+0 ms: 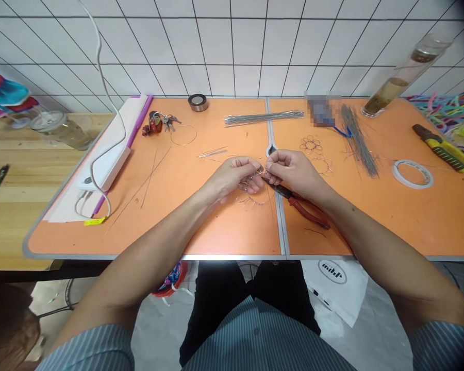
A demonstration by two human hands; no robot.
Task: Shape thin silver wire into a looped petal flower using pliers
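Over the middle of the orange table (201,216), my left hand (242,175) and my right hand (286,167) nearly meet. Between them is a piece of thin bent wire (251,179), with each hand pinching it at the fingertips. A looped wire shape (251,201) shows just below my left fingers; whether it joins the held wire I cannot tell. Red-handled pliers (307,214) lie on the table partly beneath my right hand and wrist. Beyond my right hand rest a flower-shaped wire piece (311,145) and a looped wire ring (323,165).
Bundles of straight wire (263,118) and darker wire (359,141) lie toward the back. A tape roll (198,102), keys (170,122), white ring (413,173), yellow-black cutter (441,148) and tall bottle (406,77) stand around. A white power strip (106,167) sits left.
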